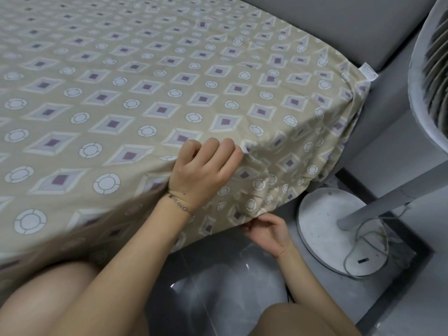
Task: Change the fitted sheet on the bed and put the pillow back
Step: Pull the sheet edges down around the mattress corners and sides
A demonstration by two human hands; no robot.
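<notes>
Corner tucking is judged in hand: the fitted sheet (pixel 145 93) is spread across the bed (pixel 351 32), its hem pinched by the right hand (pixel 269 232), its edge gripped in the left hand's (pixel 206 168) curled fingers. The hem must next be drawn under.

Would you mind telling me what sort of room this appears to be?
Probably a bedroom: a patterned fitted sheet covers a grey padded bed, and a standing fan is on the floor beside it.

fitted sheet (pixel 145 93) on the bed; fan (pixel 339 229) right, beside its corner.
</notes>
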